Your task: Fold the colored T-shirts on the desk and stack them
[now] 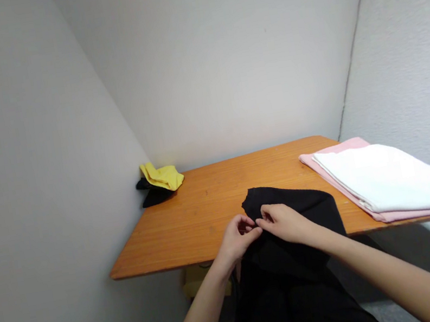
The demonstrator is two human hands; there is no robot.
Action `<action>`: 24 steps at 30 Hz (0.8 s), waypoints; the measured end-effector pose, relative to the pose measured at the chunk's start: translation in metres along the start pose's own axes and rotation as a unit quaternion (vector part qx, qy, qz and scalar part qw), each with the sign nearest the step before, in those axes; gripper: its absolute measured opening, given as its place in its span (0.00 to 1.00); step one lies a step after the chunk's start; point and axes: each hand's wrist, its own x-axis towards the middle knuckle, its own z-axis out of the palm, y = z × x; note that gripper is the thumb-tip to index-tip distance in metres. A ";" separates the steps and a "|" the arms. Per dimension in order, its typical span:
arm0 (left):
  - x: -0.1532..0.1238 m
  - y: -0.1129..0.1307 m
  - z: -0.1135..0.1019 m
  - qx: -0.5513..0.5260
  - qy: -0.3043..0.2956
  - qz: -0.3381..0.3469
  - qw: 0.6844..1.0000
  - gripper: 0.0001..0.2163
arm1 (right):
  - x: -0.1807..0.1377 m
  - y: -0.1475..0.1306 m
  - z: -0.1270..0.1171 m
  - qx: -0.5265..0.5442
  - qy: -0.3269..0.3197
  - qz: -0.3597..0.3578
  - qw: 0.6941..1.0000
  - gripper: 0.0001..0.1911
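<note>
A black garment (301,207) lies over the near edge of the wooden table (213,199) and hangs down toward me. My left hand (238,237) and my right hand (283,222) meet at its left edge. Both pinch the black cloth between fingers and thumb, fingertips almost touching each other.
A folded white cloth (386,176) lies on a folded pink cloth (344,146) at the table's right end. A crumpled yellow cloth (162,176) rests on a small black cloth (155,196) in the far left corner. Grey walls close in on three sides.
</note>
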 end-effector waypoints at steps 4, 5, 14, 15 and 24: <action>-0.011 0.007 0.007 0.004 0.037 0.008 0.999 0.17 | -0.008 -0.005 -0.003 0.105 -0.013 -0.022 0.994 0.07; -0.014 0.009 0.009 0.004 0.042 0.018 0.999 0.16 | -0.009 -0.008 -0.003 0.110 -0.014 -0.007 0.994 0.08; -0.049 0.033 0.005 -0.165 -0.016 -0.011 0.986 0.16 | -0.024 -0.022 -0.005 0.297 -0.052 0.000 0.954 0.20; -0.052 0.036 0.002 -0.173 -0.018 -0.018 0.984 0.15 | -0.027 -0.024 -0.007 0.323 -0.055 -0.011 0.945 0.20; -0.074 0.068 0.002 -0.148 -0.013 0.077 0.986 0.17 | -0.039 -0.065 -0.044 0.453 -0.044 -0.025 0.890 0.21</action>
